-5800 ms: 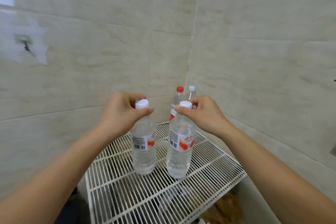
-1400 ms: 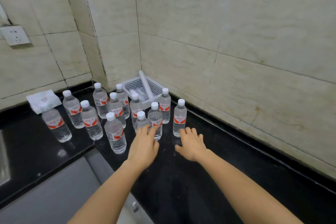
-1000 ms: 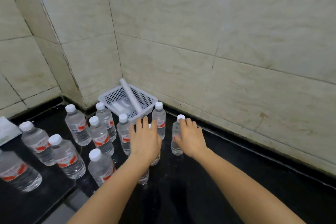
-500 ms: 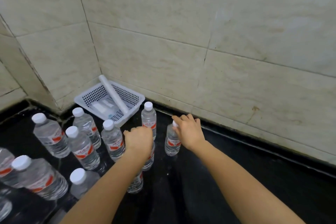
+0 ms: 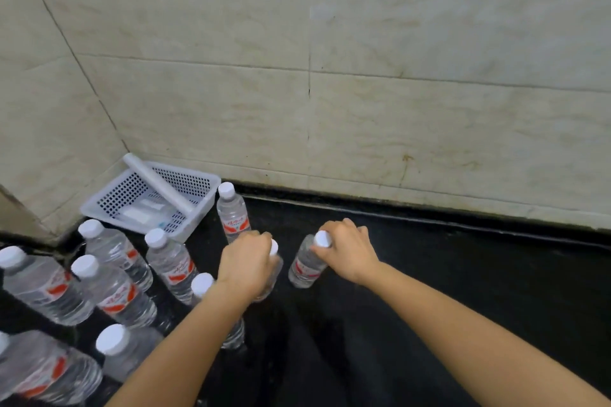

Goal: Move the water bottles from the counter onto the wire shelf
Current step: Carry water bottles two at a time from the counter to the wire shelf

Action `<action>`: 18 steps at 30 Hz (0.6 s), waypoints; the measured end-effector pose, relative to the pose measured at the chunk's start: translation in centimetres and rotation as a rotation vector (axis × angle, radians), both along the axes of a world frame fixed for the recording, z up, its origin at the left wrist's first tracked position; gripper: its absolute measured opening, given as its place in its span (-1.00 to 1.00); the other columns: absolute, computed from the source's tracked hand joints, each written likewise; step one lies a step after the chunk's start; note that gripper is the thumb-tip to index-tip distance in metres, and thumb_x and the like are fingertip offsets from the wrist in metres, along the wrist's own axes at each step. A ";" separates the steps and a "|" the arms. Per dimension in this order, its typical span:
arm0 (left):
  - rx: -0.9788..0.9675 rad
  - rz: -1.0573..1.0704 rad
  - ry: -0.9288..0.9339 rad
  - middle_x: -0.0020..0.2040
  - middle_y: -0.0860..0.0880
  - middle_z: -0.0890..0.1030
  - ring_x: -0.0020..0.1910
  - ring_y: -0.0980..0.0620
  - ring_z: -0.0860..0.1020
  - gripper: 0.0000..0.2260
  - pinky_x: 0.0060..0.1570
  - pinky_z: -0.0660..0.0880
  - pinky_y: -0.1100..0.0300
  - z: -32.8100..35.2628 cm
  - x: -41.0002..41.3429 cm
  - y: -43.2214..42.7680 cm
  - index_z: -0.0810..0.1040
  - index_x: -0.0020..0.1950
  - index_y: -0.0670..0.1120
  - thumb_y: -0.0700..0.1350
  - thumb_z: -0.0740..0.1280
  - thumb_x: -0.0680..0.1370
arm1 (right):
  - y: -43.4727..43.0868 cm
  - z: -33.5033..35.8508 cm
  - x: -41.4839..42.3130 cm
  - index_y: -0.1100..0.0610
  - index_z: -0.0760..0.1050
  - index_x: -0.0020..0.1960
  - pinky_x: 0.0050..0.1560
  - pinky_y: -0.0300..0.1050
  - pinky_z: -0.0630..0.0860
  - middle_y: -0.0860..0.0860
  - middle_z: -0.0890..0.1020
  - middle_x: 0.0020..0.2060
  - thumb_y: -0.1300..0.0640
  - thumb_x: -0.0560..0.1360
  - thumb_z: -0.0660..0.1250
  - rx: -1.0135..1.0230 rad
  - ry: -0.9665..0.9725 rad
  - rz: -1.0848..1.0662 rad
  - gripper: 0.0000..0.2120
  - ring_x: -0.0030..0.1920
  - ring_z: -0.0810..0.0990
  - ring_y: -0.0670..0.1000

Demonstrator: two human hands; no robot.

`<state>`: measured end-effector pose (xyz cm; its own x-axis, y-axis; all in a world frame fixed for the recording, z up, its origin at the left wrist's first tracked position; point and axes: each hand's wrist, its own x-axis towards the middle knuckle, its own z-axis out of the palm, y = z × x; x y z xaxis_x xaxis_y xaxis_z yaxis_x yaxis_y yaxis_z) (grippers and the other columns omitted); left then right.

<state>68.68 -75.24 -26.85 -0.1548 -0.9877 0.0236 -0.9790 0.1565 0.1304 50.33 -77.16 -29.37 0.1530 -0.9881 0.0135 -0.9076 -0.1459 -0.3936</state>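
Several clear water bottles with white caps and red labels stand on the black counter (image 5: 463,274). My left hand (image 5: 246,263) grips the neck of one bottle (image 5: 273,269), mostly hidden under my fingers. My right hand (image 5: 347,249) grips the neck of another bottle (image 5: 305,266) just to the right of it. Both bottles stand on the counter. A third bottle (image 5: 231,211) stands just behind my left hand. More bottles (image 5: 112,291) crowd the left side. The wire shelf is out of view.
A white perforated plastic basket (image 5: 201,205) with a white tube lying across it sits in the corner at the back left. Tiled walls (image 5: 363,92) rise behind the counter. The counter's right side is bare black stone.
Earlier I set two bottles on the wire shelf, then turned to the counter. Over the last second both hands reached in and curled round the necks of two bottles.
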 end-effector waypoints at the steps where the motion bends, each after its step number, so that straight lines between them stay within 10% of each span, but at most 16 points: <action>1: -0.017 -0.026 0.020 -0.02 -0.07 0.56 0.01 -0.10 0.55 -0.85 -0.14 0.45 0.05 0.1 -0.6 0.3 0.49 0.00 -0.09 -0.03 0.23 0.54 | 0.7 0.2 -1.1 0.12 0.55 0.05 0.14 0.08 0.34 0.05 0.63 0.00 -0.06 0.49 0.30 0.018 -0.033 -0.027 -0.72 0.09 0.47 0.10; 18: -0.141 -0.346 0.554 -0.28 -0.03 0.49 -0.24 0.00 0.47 -0.85 -0.23 0.48 0.05 3.5 -26.5 15.7 0.57 -0.06 -0.07 -0.05 0.38 0.42 | 22.7 8.1 -29.2 0.05 0.61 -0.13 0.09 0.04 0.49 -0.12 0.63 -0.23 -0.04 0.38 0.40 -0.019 -0.137 -0.260 -0.83 -0.10 0.58 -0.02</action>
